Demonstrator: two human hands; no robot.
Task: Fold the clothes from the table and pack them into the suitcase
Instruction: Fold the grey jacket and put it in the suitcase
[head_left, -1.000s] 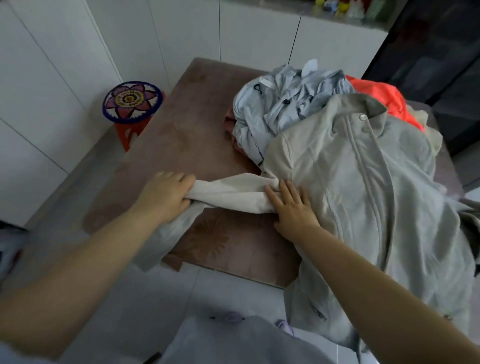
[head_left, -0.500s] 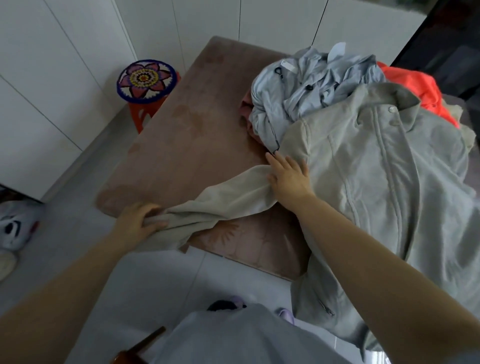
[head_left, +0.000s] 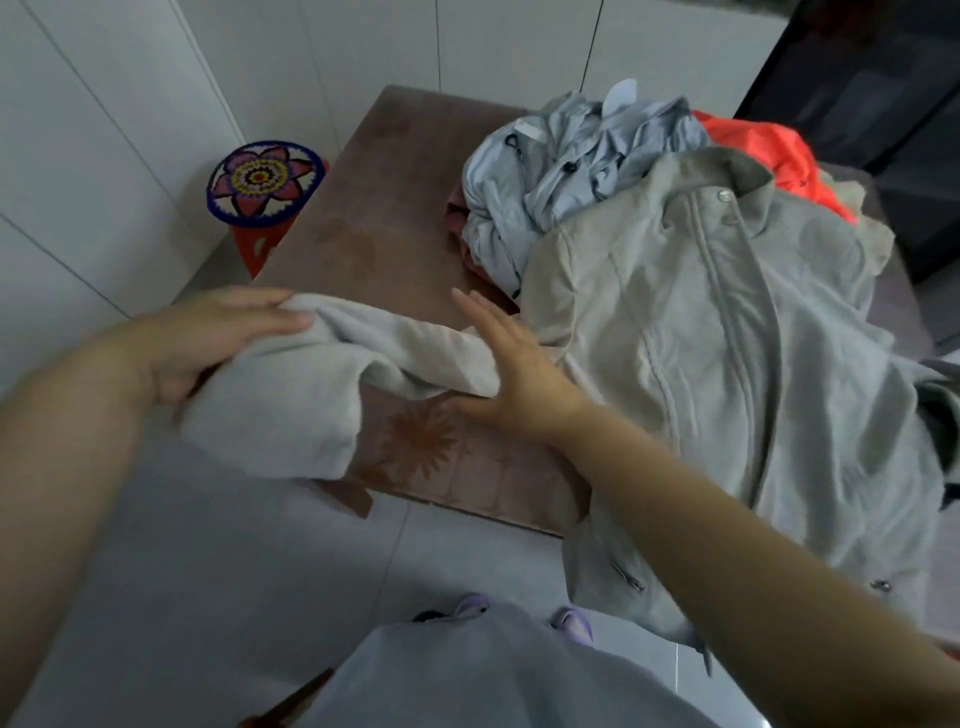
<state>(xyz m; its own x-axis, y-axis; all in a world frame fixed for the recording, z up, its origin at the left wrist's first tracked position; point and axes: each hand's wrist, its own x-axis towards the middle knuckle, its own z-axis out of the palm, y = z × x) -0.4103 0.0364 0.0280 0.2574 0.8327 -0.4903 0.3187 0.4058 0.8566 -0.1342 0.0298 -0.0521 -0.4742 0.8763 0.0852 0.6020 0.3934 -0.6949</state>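
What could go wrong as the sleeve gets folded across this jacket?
1. The grey jacket hangs over the near edge of the table; pulling the sleeve, gripped by the left hand, could slide it onto the floor.
2. The jacket lies partly on the blue-grey shirt, so the fold may come out lumpy or drag that shirt.

Blue shirt (head_left: 571, 176) hides most of a pink garment (head_left: 456, 215).

Both forearms (head_left: 727, 545) are bare, right from the left hand (head_left: 208, 343) and right hand (head_left: 514, 374) to the frame edge. Below the hands there's a loose blue-grey top (head_left: 493, 675), with lilac shoes (head_left: 571, 621) poking out beneath it.
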